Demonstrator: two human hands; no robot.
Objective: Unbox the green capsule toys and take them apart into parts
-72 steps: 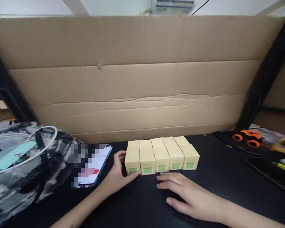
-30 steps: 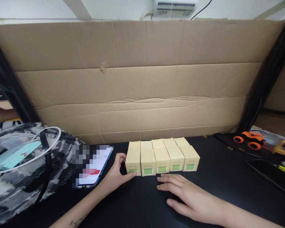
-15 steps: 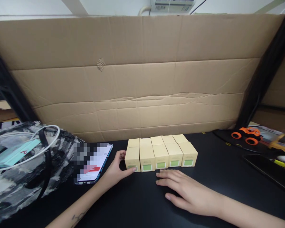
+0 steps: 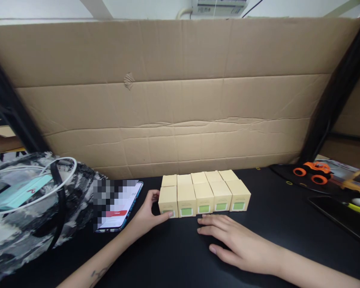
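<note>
Small pale-yellow cardboard boxes with green label panels stand side by side in two rows on the black table. My left hand is at the left end of the front row. Its thumb presses on the front of the leftmost front box, partly covering the green panel, and its curled fingers reach along the box's left side, their tips partly hidden. My right hand lies palm down on the table, fingers spread and holding nothing. Its fingertips are just in front of the middle front box.
A phone with a lit screen lies left of the boxes, beside a black-and-white patterned bundle with a white cable. Behind stands a cardboard panel. At right are an orange toy truck and a dark flat device.
</note>
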